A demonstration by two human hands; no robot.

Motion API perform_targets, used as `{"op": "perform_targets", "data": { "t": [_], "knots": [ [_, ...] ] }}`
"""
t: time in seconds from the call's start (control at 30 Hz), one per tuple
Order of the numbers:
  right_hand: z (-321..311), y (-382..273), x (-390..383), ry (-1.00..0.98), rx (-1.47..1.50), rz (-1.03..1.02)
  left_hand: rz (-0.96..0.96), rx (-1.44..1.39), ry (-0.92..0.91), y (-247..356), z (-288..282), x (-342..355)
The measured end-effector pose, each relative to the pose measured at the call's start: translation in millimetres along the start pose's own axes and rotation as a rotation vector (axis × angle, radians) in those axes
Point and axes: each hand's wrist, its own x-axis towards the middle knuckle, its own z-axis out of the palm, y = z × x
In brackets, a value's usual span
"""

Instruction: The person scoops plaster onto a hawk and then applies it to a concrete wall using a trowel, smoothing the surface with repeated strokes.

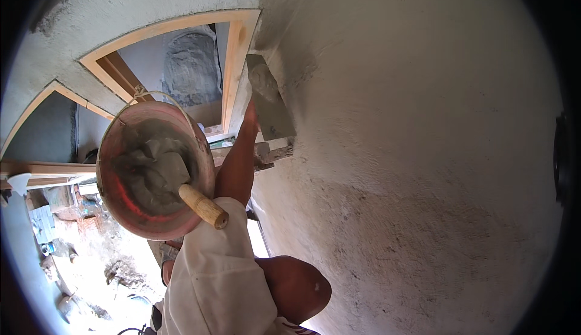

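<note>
While the head view takes in only one hand, judged the right, that hand (252, 116) is mostly behind the float (272, 110); it appears closed about the grip, though the fingers are hidden. The left hand is out of view, so its state cannot be told.

The float lies at the far end of the bare forearm (237, 168), blade face visible, long axis running from far left to near right. Grey mortar sits on its far half. The wall (411, 123) lies directly right; whether the blade touches it cannot be told.

The bucket (204, 159) is left of the forearm and nearer than the float. A trowel (192, 196) rests in its grey mix, unheld, wooden handle pointing near and right over the rim.

The wall is rough, darker in patches. Timber window frames (242, 38) stand far left; bright, cluttered ground (115, 268) lies near left, below.
</note>
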Motion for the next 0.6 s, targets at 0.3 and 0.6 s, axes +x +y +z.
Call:
{"op": "perform_targets", "data": {
  "t": [0.3, 0.6],
  "knots": [
    [-3, 5, -3, -0.051, -0.039, -0.018, -0.356, 0.088, -0.045, 21, -21, 21],
    [-5, 15, -8, -0.034, 0.034, 0.033, -0.135, 0.413, 0.434, 38, 125, 8]
  ]
}}
